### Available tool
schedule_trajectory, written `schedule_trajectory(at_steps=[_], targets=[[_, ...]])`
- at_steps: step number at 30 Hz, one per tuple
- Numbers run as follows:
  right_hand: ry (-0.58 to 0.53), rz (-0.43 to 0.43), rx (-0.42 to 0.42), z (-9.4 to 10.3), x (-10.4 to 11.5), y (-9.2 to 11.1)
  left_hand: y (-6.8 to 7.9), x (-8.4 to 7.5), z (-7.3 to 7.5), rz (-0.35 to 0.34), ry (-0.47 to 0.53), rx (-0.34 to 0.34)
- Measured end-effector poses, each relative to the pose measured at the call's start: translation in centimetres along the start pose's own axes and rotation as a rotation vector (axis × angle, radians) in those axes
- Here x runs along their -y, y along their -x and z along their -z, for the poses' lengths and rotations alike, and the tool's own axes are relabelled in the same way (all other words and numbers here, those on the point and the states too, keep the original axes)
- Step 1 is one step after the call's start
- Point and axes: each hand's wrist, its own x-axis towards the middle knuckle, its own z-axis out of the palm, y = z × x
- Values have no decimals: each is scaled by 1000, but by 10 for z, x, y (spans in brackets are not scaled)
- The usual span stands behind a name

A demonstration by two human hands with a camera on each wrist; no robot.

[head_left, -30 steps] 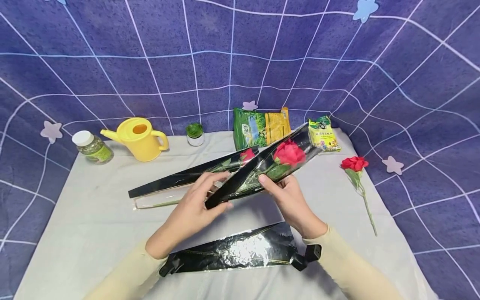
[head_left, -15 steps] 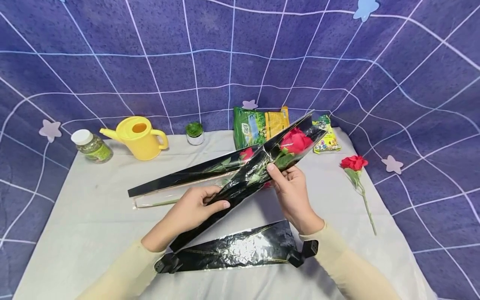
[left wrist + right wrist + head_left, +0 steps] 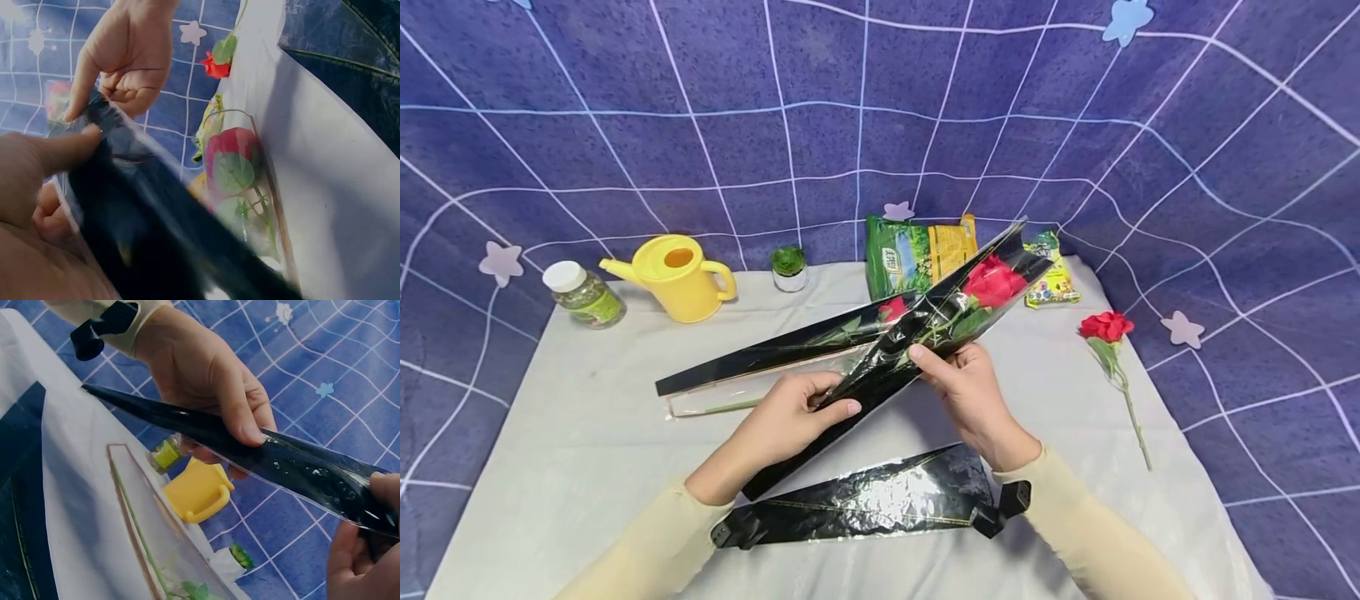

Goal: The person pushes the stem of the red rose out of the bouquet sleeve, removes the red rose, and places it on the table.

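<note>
A black-and-clear flower sleeve (image 3: 827,437) with a red rose (image 3: 995,282) in it slants over the table, its narrow end toward the lower left. Around its lower part, my left hand (image 3: 786,429) grips with the thumb on top. My right hand (image 3: 977,404) pinches the sleeve below the bloom, thumb on the front and fingers behind. Behind it lies another sleeve (image 3: 737,367) with a smaller-looking rose (image 3: 892,310) and a green stem. Nearest me, a flat black sleeve (image 3: 880,500) lies on the cloth. The left wrist view shows the held sleeve blurred up close.
A loose red rose (image 3: 1107,327) lies at the right. Along the back stand a lidded jar (image 3: 586,296), a yellow watering can (image 3: 681,279), a small potted plant (image 3: 789,268), a green-and-yellow bag (image 3: 917,254) and a small yellow packet (image 3: 1054,279). A purple grid cloth hangs behind.
The wrapped rose has risen up and right, its narrow end now reaching below my left hand. My left hand has closed round it. My right hand has most recently slid down the sleeve.
</note>
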Motion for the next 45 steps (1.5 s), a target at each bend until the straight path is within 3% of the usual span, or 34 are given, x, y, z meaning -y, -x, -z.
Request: schedule_trajectory(at_steps=[7, 13, 21, 26, 30, 40, 45], targets=[[-1, 129, -111, 0, -4, -3, 1, -2, -2, 27, -10, 2], [24, 181, -89, -8, -13, -2, -3, -4, -13, 11, 29, -22], [122, 103, 9, -13, -23, 7, -6, -2, -17, 50, 53, -41], [143, 49, 2, -8, -28, 9, -5, 2, -18, 110, 139, -15], [160, 44, -11, -5, -29, 10, -4, 6, -17, 140, 152, -20], [69, 69, -76, 7, -12, -2, 3, 10, -6, 99, 13, -9], [1, 66, -62, 10, -4, -5, 4, 8, -1, 72, -41, -22]])
